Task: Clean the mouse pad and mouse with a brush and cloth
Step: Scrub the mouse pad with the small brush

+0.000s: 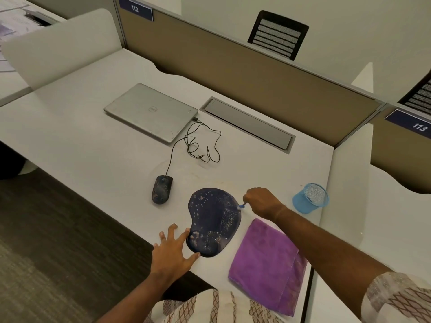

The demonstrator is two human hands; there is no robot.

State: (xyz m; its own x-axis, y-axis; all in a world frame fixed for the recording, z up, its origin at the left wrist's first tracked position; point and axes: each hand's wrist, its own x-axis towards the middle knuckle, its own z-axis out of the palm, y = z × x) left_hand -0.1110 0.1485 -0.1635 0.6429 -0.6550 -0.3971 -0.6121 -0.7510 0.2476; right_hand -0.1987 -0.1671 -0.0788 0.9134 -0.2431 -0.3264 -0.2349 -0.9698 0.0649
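Note:
A dark blue mouse pad with a wrist rest lies on the white desk, speckled with pale dust. My left hand is spread flat on the desk, fingertips touching the pad's left and lower edge. My right hand is closed around a small blue brush, whose tip touches the pad's right edge. A dusty black wired mouse sits left of and behind the pad. A purple cloth lies flat to the pad's right, under my right forearm.
A closed silver laptop lies at the back with the mouse cable coiled beside it. A blue mesh cup stands at the right. A grey cable hatch sits behind. The desk edge runs just beside my left hand.

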